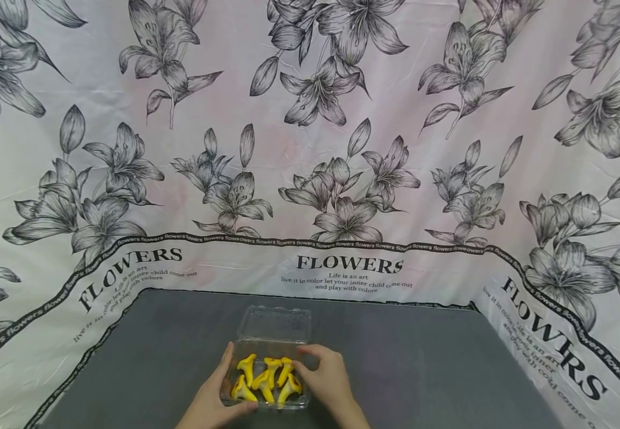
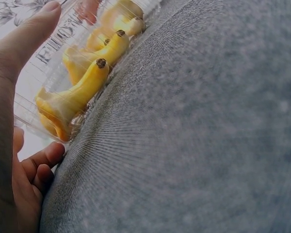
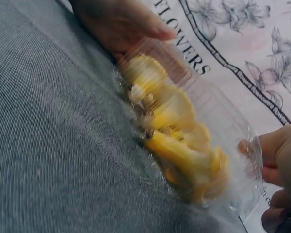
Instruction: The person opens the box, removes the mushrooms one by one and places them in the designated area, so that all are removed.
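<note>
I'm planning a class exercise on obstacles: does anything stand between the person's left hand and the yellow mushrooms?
Yes: the left wall of the clear box separates the left hand from the yellow mushrooms. The lid is open, leaving them uncovered above.

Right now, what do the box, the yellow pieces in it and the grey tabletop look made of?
Box: probably clear, glossy plastic; yellow shows through its walls. Yellow pieces: mushroom-like, smooth, slightly shiny; real or moulded, I cannot tell. Grey tabletop: matte, likely covered in fabric; fine ribs show in wrist views.
</note>
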Demonstrator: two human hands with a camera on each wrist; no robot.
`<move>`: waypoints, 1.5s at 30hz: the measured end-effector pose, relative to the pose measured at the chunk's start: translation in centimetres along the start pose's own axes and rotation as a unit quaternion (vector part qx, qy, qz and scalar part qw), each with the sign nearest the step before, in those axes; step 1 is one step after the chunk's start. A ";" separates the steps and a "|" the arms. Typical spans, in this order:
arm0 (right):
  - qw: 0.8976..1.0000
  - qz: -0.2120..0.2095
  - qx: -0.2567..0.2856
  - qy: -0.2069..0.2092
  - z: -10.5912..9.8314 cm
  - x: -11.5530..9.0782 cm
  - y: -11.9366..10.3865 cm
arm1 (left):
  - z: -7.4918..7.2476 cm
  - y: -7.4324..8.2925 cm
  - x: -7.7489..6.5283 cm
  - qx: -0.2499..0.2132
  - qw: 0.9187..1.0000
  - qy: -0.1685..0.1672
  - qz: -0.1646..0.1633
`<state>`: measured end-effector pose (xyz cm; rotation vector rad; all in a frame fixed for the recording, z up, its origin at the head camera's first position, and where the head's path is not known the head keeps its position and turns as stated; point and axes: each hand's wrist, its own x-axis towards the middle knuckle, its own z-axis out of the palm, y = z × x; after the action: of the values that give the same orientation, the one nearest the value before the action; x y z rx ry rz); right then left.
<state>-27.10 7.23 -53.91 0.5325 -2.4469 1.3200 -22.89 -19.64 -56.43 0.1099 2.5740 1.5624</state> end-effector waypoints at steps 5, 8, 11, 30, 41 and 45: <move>0.999 0.012 -0.012 -0.029 0.6 0.0 -0.2 | -0.1 0.2 -0.1 0.001 1.000 0.001 0.001; 0.999 0.015 -0.033 -0.029 0.8 -0.1 -0.3 | 0.0 0.3 -0.1 0.004 1.000 0.001 0.003; 0.997 0.024 -0.057 -0.038 0.8 0.0 -0.8 | 0.0 0.2 0.0 0.005 1.000 0.002 0.006; 0.987 0.007 -0.100 -0.129 -0.7 0.7 -1.3 | 0.1 0.0 0.0 0.018 1.000 0.003 0.001; 0.987 0.043 -0.098 -0.118 -0.4 0.7 -1.9 | 0.1 -0.2 0.2 -0.004 1.000 -0.004 0.004; 0.985 0.055 -0.128 -0.098 0.1 0.6 -2.5 | 0.1 -0.2 0.0 -0.003 1.000 0.001 0.002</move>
<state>-26.48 5.77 -51.93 0.4852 -2.7909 1.0089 -22.92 -19.67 -56.63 0.1142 2.5708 1.5731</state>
